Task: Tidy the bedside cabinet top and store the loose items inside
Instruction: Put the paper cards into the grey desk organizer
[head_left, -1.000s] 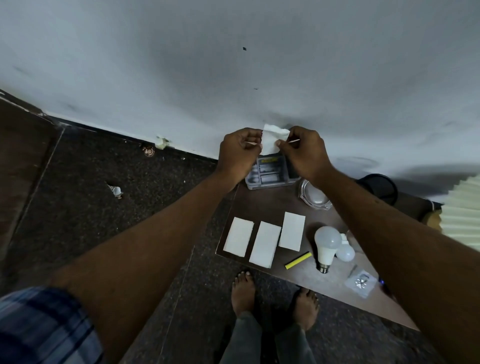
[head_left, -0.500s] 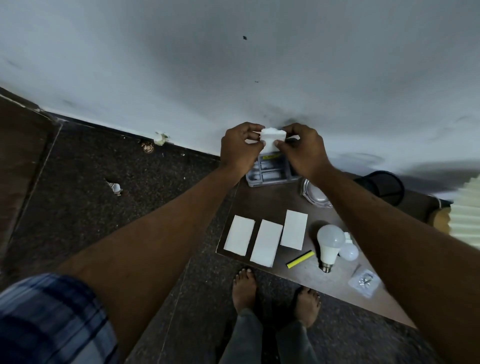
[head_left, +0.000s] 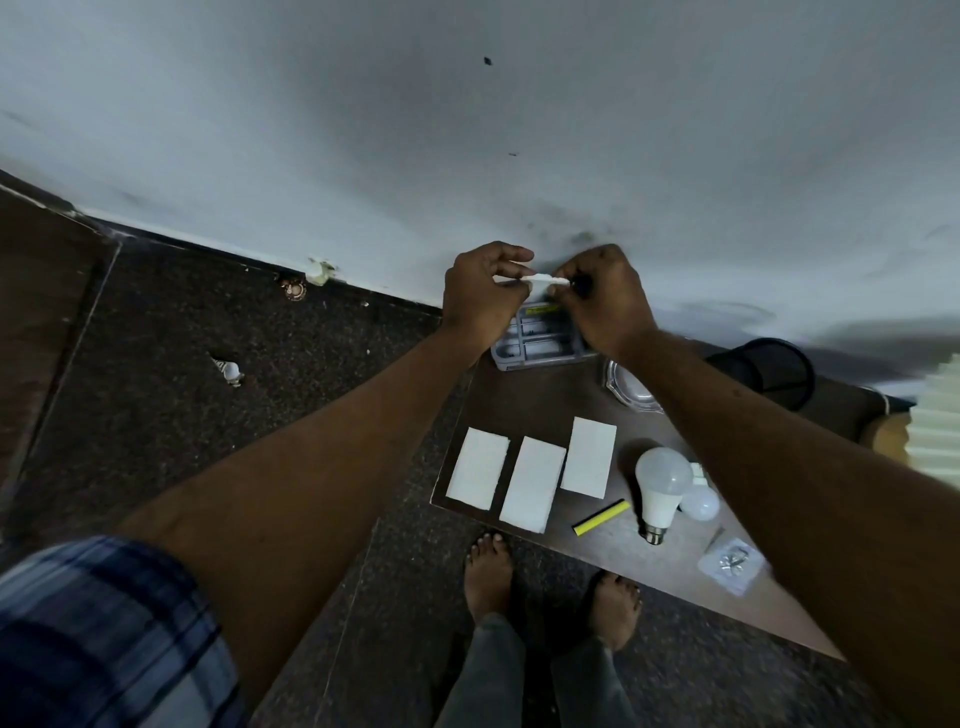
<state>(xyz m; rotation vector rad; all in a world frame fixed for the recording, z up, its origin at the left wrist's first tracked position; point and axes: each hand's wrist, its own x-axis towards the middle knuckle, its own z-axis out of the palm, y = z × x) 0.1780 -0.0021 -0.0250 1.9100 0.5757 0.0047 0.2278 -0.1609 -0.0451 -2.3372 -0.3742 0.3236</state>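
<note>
Reading the clock with twelve toward the wall, the person's bare feet (head_left: 488, 571) stand at six, square to the cabinet top (head_left: 540, 400), so every item is within arm's reach. Nearest on the top, at about five, is a clear bag (head_left: 731, 564) of what look like small metal fittings, kept together by the bag. At seven a yellow strip (head_left: 601, 517) lies loose. In the middle a bulb (head_left: 662, 483) lies on its side, cap toward the person, with a small bulb (head_left: 700, 502) touching it; lying down, neither can topple. At nine, three white sheets (head_left: 532, 483) lie flat side by side, edges nearly parallel, apparently laid out on purpose for stacking. A glass dish (head_left: 631, 387) sits at twelve, partly behind the right forearm, and a black cup (head_left: 769, 371) at two. At eleven is a grey compartment tray (head_left: 540, 338), and right above it the left hand (head_left: 483, 296) and right hand (head_left: 605, 301) each pinch an end of a small white paper (head_left: 545, 280) between thumb and fingertips. The two-handed pinch suggests folding it down to store it. Nothing is inside the cabinet yet, so the task looks early.
</note>
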